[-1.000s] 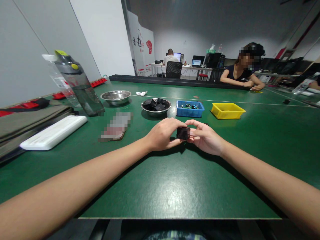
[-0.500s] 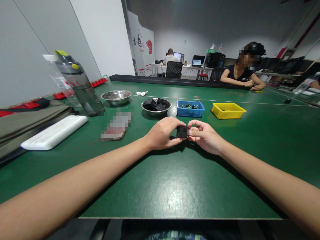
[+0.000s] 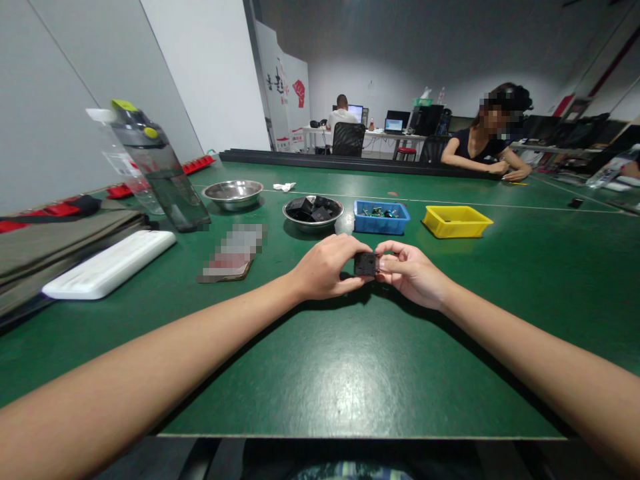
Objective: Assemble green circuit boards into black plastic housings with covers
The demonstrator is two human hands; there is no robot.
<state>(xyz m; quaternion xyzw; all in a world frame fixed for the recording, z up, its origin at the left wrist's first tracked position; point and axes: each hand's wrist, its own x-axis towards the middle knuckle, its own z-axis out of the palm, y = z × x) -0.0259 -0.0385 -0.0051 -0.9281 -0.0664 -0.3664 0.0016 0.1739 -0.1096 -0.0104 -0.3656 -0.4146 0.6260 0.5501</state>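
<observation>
A small black box-shaped part (image 3: 365,264) is held just over the green table (image 3: 330,373), between my two hands. My left hand (image 3: 327,267) grips it from the left, forefinger on top and thumb beneath. From the right, my right hand (image 3: 410,272) pinches its right side with thumb and fingers; whether a smaller piece sits in those fingertips I cannot make out. Beyond my hands stands a steel bowl (image 3: 313,227) of similar black parts. Beside it is a blue bin (image 3: 381,225) with small mixed pieces.
A yellow bin (image 3: 457,223) stands right of the blue one. Another steel bowl (image 3: 233,195), a phone (image 3: 235,257), a white slab-like object (image 3: 110,265) and a grey water bottle (image 3: 163,177) are at left. Across the table sits a person (image 3: 480,143).
Almost nothing differs. Both hands keep their hold on the black part, which has barely shifted.
</observation>
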